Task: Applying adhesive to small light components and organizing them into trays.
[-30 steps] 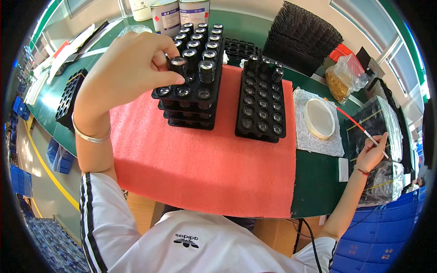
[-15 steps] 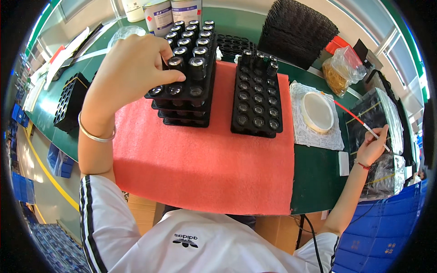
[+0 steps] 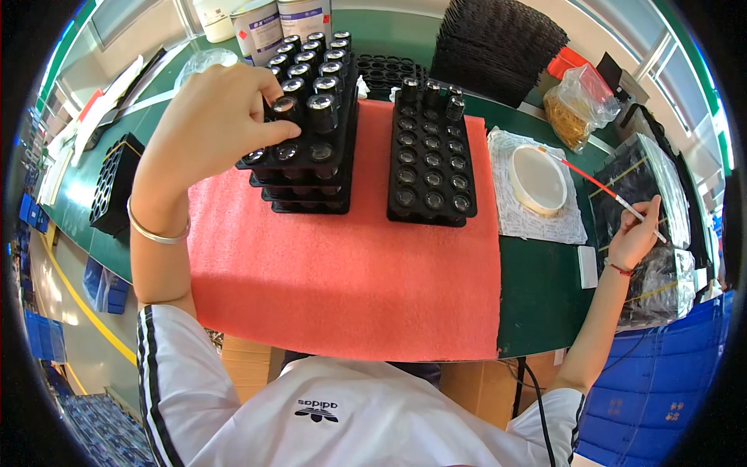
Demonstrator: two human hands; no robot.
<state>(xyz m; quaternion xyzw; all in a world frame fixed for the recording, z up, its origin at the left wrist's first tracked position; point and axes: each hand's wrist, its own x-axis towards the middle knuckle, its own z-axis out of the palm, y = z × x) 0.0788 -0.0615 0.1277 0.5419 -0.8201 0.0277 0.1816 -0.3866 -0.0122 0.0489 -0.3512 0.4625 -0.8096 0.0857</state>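
In the head view, see two hands well apart: left hand with thumb and fingers pinched on one black cylinder, shiny-topped, at the near end of the left tray stack; right hand closed around one red-and-white brush, tip at the rim of one round dish. Cannot tell whether touching there. On one red mat, count that stack, at least three layers, and one right tray, with four cylinders raised at its far end. Behind, note two tins and one white container, cut off above; rightward, one bag of yellowish pieces. Hidden behind left fingers: part of the stack's left column. Hard to make out: lower layers' contents and whether the pinched cylinder sits seated or lifted.
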